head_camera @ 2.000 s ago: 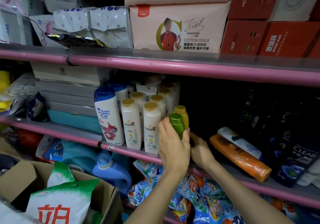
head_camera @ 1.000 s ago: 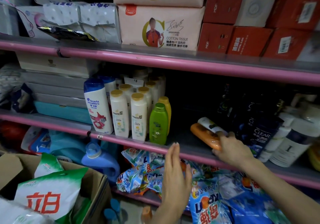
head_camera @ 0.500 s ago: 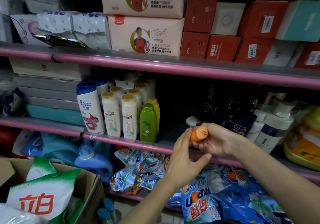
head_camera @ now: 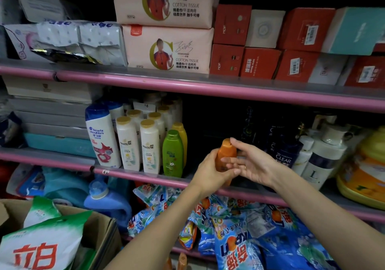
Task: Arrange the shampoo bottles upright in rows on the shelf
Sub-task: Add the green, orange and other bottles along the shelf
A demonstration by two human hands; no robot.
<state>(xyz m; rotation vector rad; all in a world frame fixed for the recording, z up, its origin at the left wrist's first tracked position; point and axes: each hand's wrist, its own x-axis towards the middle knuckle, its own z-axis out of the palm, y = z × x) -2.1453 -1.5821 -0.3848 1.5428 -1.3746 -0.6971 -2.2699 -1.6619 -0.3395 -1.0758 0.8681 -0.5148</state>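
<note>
An orange shampoo bottle (head_camera: 225, 152) stands upright in the air just in front of the middle shelf (head_camera: 143, 175). My left hand (head_camera: 208, 172) grips its lower half from the left. My right hand (head_camera: 255, 164) lies against its right side with straight fingers, one fingertip touching the cap. To the left, upright bottles stand in rows on the shelf: a white Head & Shoulders bottle (head_camera: 102, 138), two white Pantene bottles (head_camera: 128, 144), a green bottle (head_camera: 173, 154) and a yellow one (head_camera: 181, 131) behind it. The shelf spot behind my hands is dark.
Dark Clear bottles (head_camera: 283, 155), white pump bottles (head_camera: 320, 157) and a yellow jug (head_camera: 362, 169) fill the shelf's right side. Below lie detergent packets (head_camera: 239, 240), a blue jug (head_camera: 106, 204) and a cardboard box (head_camera: 104, 230) of detergent bags. Tissue packs (head_camera: 166, 48) sit on the top shelf.
The green bottle was left standing in the row. My right hand lifted the lying orange bottle off the shelf and turned it upright; my left hand has now taken hold of it.
</note>
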